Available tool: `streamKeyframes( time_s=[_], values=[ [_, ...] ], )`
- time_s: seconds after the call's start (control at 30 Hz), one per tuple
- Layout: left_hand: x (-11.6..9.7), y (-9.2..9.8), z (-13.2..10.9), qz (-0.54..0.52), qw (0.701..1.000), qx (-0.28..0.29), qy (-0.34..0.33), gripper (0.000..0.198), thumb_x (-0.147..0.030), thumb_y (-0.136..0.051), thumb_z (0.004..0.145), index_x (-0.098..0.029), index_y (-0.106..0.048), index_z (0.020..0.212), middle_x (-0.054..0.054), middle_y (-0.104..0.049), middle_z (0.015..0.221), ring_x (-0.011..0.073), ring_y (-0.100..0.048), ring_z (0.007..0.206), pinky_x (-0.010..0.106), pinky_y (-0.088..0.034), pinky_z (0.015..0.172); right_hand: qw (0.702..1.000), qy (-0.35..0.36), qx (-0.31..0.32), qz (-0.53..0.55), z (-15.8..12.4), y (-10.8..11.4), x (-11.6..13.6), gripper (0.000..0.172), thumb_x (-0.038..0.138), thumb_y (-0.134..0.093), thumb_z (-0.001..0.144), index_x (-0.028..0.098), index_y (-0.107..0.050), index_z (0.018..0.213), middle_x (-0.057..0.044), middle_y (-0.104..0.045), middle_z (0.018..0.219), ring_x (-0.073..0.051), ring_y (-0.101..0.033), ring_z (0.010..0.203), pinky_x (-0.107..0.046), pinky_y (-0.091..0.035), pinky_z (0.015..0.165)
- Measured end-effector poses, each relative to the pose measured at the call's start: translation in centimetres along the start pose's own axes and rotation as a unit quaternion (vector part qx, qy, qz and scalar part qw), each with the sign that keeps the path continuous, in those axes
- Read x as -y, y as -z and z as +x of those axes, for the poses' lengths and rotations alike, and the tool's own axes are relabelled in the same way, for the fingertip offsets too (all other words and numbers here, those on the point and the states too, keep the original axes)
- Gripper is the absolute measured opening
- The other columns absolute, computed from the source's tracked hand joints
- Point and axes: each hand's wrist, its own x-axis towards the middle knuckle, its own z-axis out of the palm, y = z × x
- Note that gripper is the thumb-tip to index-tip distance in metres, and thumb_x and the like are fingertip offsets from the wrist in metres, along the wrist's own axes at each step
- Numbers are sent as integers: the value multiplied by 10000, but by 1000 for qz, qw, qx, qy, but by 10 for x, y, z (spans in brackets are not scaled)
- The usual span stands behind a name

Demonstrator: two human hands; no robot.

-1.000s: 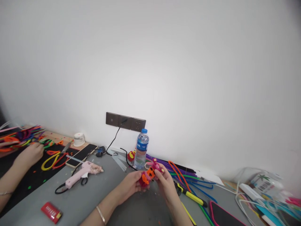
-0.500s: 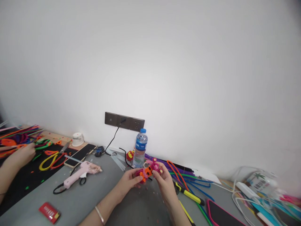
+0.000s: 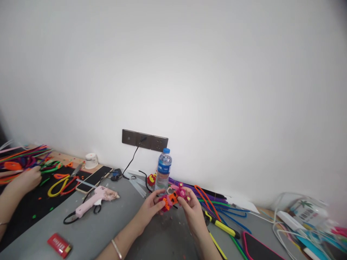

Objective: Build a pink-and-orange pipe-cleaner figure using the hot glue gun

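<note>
Between my two hands is a small fuzzy pipe-cleaner figure [image 3: 172, 198] in pink and orange with dark spots. My left hand [image 3: 151, 208] grips its lower left end between thumb and fingers. Closed on its upper right end, near the pink rounded tips, is my right hand [image 3: 189, 206]. The fingers cover parts of the figure. Just behind it stands a water bottle [image 3: 163, 170] with a blue cap, and a small red and yellow piece [image 3: 151, 179] sits at the bottle's left.
To the left lie a pink glue gun [image 3: 94, 200], scissors [image 3: 63, 184], a phone [image 3: 94, 177] and a red lighter [image 3: 59, 245]. A co-worker's hand [image 3: 27, 180] is at far left. Pipe cleaners [image 3: 208, 196], a yellow cutter [image 3: 223, 226] and a pink-edged device [image 3: 260, 247] lie right.
The whole view has shifted slightly, with things appearing a little further right and lower. My left fingers have lifted a little on the figure; both hands still hold it.
</note>
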Motion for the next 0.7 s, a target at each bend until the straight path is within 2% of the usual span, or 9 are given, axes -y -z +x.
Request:
streamKeyframes(
  time_s=[0.13,0.23,0.3,0.43,0.6,0.7],
  values=[
    [2,1,0,-20,999,30,-13,641,-507,-755,674,-175,-572,1190,103,-700,989,193,-643,799,250,-465,619,998,-17,-32,44,2,3,-4,451,364,-817,646,230,-609,1022,-60,-728,913,-240,-661,826,-331,-506,719],
    [6,2,1,-14,996,65,-52,718,-398,-847,590,-211,-546,1214,126,-651,1166,249,-631,975,284,-478,718,995,-35,-54,76,3,3,-5,504,348,-826,633,232,-588,1061,-78,-739,933,-222,-668,769,-322,-511,673],
    [7,3,0,16,995,64,-70,720,-315,-865,578,-224,-540,1214,123,-625,1222,268,-599,1063,301,-472,780,993,-43,-64,87,3,2,-4,521,337,-836,616,221,-583,1056,-90,-742,930,-204,-659,703,-314,-509,636],
    [5,5,0,91,991,24,-95,531,-295,-810,655,-189,-588,1125,115,-672,1131,255,-608,1033,294,-460,791,993,-59,-57,79,2,-2,-1,549,322,-858,578,216,-575,1037,-83,-745,920,-157,-611,587,-287,-494,582],
    [2,9,3,181,975,-54,-117,430,-306,-787,660,-163,-642,1039,82,-714,930,220,-627,833,249,-434,631,994,-57,-52,81,3,-2,-1,539,335,-865,565,225,-571,1004,-86,-748,957,-126,-574,524,-272,-483,562],
    [3,11,4,207,966,-69,-136,382,-301,-780,660,-158,-667,996,57,-709,823,193,-597,725,238,-409,578,994,-62,-41,80,3,0,-1,521,326,-860,589,239,-565,1010,-83,-746,993,-120,-572,519,-266,-476,568]
  ],
)
